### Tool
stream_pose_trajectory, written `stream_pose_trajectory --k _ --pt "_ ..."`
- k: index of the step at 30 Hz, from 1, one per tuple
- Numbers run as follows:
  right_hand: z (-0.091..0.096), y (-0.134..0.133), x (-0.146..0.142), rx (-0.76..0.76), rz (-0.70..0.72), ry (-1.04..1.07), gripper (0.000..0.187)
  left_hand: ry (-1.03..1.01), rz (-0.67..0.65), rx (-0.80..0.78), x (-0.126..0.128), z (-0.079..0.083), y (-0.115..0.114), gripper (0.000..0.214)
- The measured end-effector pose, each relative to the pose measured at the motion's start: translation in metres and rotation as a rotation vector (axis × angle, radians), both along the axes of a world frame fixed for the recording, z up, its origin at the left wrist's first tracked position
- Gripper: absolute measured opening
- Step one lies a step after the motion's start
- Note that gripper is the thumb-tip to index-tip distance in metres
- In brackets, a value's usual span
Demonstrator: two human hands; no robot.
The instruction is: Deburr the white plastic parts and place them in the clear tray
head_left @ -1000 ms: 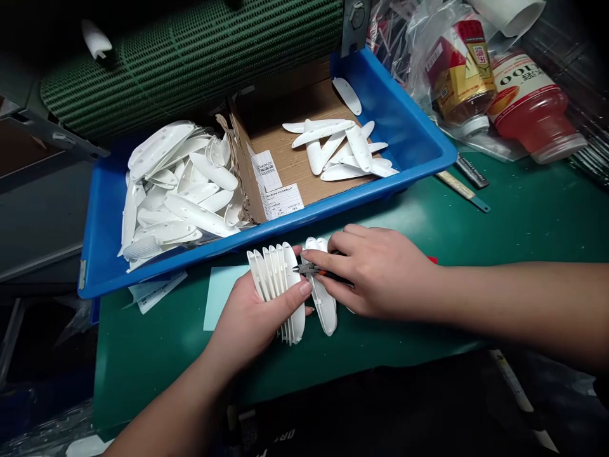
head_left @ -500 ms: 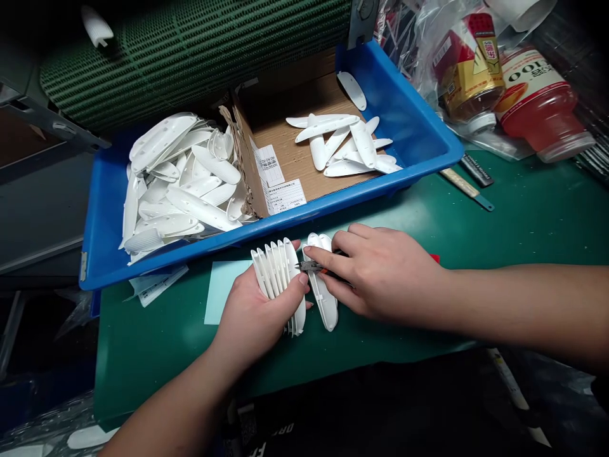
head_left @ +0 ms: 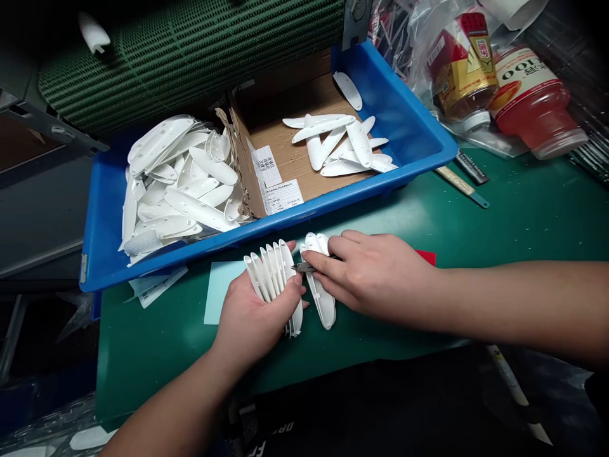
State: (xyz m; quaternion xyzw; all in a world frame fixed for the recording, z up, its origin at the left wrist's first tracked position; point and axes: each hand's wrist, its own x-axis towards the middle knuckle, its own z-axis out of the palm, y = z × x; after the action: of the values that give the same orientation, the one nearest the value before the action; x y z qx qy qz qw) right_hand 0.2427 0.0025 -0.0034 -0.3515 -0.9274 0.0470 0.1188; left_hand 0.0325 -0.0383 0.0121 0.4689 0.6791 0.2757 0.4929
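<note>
Head view: left hand [head_left: 252,308] is curled snugly round a fanned stack of white plastic pieces [head_left: 271,273] over the green table [head_left: 523,228], and the right hand [head_left: 368,270] is closed on small pliers [head_left: 307,268], tips right at the end piece (can't tell if they're touching). I'd keep that stack pinched steady, bring the tips in flat so they don't gouge the plastic, and watch the left thumb, it's super close.

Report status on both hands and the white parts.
Left hand holding fanned white parts. Right hand gripping pliers, tips at those parts. More white pieces beneath the pliers.
</note>
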Motion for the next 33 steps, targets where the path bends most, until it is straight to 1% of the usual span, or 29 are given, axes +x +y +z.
stream_pose_trajectory --k 5,8,11,16,23,29,33 --pt "-0.0035 0.0047 0.0034 -0.056 0.030 0.101 0.033 0.063 -0.040 0.059 0.0001 0.0027 0.0009 0.056" --pt "-0.0023 0.0061 0.0061 -0.073 0.014 0.136 0.034 0.105 -0.040 0.115 -0.0011 0.0029 0.0022 0.055" --pt "0.0007 0.0051 0.0065 -0.069 -0.005 0.113 0.035 0.114 -0.051 0.122 -0.0032 0.0011 0.0036 0.057" --pt "0.0035 0.0027 0.0037 -0.026 -0.007 0.055 0.036 0.116 -0.032 0.085 -0.0042 -0.0012 0.0040 0.062" --pt "0.0033 0.0017 0.0009 0.000 -0.021 0.006 0.036 0.148 -0.066 0.117 -0.0008 0.0008 0.0026 0.055" --pt "0.0046 0.0009 0.0008 0.011 -0.016 -0.030 0.035 0.196 -0.063 0.104 0.0004 -0.0008 0.0011 0.055" --pt "0.0059 -0.0005 0.0004 -0.014 -0.013 -0.034 0.033 0.196 -0.072 0.104 0.0000 -0.0005 0.0006 0.055"
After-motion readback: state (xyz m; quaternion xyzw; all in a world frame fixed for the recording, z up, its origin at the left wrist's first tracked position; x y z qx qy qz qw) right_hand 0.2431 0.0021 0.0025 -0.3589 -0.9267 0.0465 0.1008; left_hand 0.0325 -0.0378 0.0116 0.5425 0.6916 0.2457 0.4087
